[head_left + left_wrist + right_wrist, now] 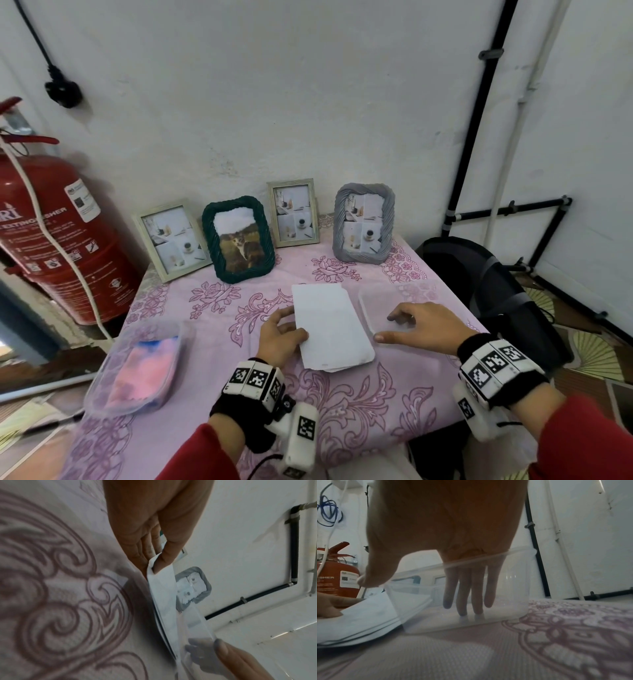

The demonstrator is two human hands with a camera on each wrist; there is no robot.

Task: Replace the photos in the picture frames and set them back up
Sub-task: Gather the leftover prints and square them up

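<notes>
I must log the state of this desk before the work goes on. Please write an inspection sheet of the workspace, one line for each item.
Surface: table under a pink floral cloth.
Job's things: four frames upright along the wall: pale frame, green frame with a cat photo, second pale frame, grey frame; photo stack lying face down.
Clutter: clear container, clear lid over something pink and blue.
Hands: left hand pinches the stack's edge; right hand has its fingers inside the container, thumb outside.
Cables: white cable across the extinguisher; black cable and plug on the wall.
Surroundings: red fire extinguisher, white wall, black pipes, dark chair.
</notes>
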